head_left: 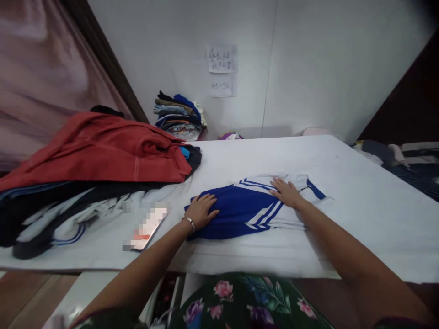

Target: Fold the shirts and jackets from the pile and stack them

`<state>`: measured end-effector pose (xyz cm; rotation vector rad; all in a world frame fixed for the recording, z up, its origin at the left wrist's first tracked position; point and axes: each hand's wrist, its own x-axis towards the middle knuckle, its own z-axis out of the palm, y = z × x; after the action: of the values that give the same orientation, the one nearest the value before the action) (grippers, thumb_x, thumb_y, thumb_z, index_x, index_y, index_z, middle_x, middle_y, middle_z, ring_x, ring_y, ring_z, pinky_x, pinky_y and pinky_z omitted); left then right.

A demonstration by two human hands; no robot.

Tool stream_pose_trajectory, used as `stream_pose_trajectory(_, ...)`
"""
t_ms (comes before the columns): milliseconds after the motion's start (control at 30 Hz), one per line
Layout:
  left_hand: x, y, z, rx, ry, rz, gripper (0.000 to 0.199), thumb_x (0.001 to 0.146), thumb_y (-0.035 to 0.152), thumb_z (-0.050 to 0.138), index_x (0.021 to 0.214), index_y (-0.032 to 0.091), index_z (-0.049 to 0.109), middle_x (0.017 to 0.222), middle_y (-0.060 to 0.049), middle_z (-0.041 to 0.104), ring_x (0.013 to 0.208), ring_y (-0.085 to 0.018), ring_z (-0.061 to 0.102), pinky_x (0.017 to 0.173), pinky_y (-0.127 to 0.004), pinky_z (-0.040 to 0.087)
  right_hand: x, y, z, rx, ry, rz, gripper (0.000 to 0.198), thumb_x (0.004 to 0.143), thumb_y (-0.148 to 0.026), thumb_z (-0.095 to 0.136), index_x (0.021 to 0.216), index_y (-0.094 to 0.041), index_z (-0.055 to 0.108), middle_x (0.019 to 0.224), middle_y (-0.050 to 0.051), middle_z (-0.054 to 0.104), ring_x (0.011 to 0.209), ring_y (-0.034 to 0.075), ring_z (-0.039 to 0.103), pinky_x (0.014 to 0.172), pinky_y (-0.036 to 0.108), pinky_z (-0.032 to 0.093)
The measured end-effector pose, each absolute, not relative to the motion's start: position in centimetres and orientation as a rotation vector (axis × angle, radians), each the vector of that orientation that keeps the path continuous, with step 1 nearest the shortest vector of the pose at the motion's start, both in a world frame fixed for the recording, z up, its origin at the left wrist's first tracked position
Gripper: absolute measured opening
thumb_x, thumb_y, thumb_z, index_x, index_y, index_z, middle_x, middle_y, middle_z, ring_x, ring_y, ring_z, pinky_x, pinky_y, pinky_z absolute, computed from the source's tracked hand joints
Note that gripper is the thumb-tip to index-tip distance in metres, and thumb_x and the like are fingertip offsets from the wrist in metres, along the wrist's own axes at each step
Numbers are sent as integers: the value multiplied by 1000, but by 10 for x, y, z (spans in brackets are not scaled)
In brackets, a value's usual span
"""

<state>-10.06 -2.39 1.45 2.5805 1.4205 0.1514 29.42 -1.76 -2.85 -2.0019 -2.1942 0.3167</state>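
A blue and white jacket (pixel 236 210) with striped bands lies folded lengthwise on the white table, its blue collar toward the right. My left hand (pixel 201 210), with a bracelet at the wrist, rests flat on the blue end, fingers spread. On the white part near the collar, my right hand (pixel 286 192) presses down, palm flat and fingers apart. Neither hand grips the cloth. Just left of my left hand lies a phone (pixel 151 227), partly blurred out.
A heap of clothes topped by a red garment (pixel 99 151) covers the table's left side. Behind it stands a stack of folded clothes (pixel 178 116). More clothes (pixel 404 160) lie beyond the right edge of the white table (pixel 370 219). Two paper notes (pixel 222 59) hang on the wall.
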Motion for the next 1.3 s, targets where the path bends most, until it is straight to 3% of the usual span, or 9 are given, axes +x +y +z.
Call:
stream_pose_trajectory(167, -110, -36, 26, 2406, 1538, 577, 42, 90, 42, 45, 124, 20, 57, 139, -6, 52, 133, -21, 39, 114, -42, 22, 299, -15, -19, -2035, -2151, 407, 56, 90, -53, 39, 139, -26, 44, 152, 7, 31, 142, 27, 22, 111, 57, 17)
stream_pose_trajectory(333, -137, -65, 21, 1899, 1980, 1000, 44, 90, 41, 44, 126, 16, 53, 137, -10, 52, 128, -22, 45, 107, -37, 36, 261, -31, 9, -1833, -2105, 200, 53, 91, -52, 39, 136, -26, 47, 151, 8, 34, 142, 31, 20, 111, 59, 17)
stream_pose_trajectory(433, -146, -76, 12, 1537, 2047, 950, 55, 90, 47, 44, 132, 13, 46, 135, -13, 53, 118, -23, 53, 97, -34, 43, 220, -49, 17, -1585, -2223, 231, 54, 92, -53, 35, 140, -29, 43, 152, 5, 32, 142, 28, 20, 113, 57, 14)
stream_pose_trajectory(567, -143, -75, 10, 1338, 1988, 850, 64, 89, 55, 42, 136, 11, 42, 132, -14, 55, 116, -22, 56, 98, -32, 41, 184, -61, 0, -1471, -2425, 291, 60, 90, -59, 36, 142, -28, 40, 152, 8, 32, 141, 30, 23, 113, 55, 14)
stream_pose_trajectory(733, -132, -62, 18, 1405, 1953, 767, 71, 83, 64, 48, 135, 16, 41, 129, -14, 58, 117, -26, 56, 96, -34, 42, 178, -60, -23, -1484, -2535, 185, 67, 88, -64, 36, 142, -24, 41, 151, 12, 33, 141, 30, 24, 113, 54, 12)
stream_pose_trajectory(967, -111, -55, 32, 1533, 1949, 671, 78, 75, 71, 52, 131, 16, 42, 123, -15, 61, 112, -30, 59, 93, -38, 44, 176, -62, -14, -1499, -2520, 250, 68, 88, -64, 38, 144, -24, 38, 152, 13, 30, 141, 30, 23, 113, 54, 9)
stream_pose_trajectory(1100, -103, -50, 26, 1593, 1938, 717, 86, 72, 62, 62, 140, 20, 30, 132, -13, 55, 117, -31, 55, 97, -40, 44, 176, -61, -8, -1510, -2522, 311, 70, 88, -64, 39, 145, -23, 36, 153, 12, 27, 142, 30, 20, 113, 53, 7)
stream_pose_trajectory(1200, -106, -42, 24, 1619, 1911, 782, 74, 75, 44, 63, 139, 24, 34, 127, -8, 59, 114, -28, 57, 97, -38, 44, 173, -62, 0, -1537, -2511, 363, 71, 87, -64, 41, 145, -23, 36, 153, 13, 27, 142, 30, 20, 113, 55, 6)
stream_pose_trajectory(1300, -121, -31, 36, 1650, 1917, 907, 66, 75, 38, 61, 136, 26, 38, 124, -5, 60, 111, -26, 58, 98, -38, 44, 162, -64, 7, -1519, -2461, 410, 71, 87, -65, 40, 145, -23, 35, 154, 13, 25, 142, 30, 18, 113, 56, 5)
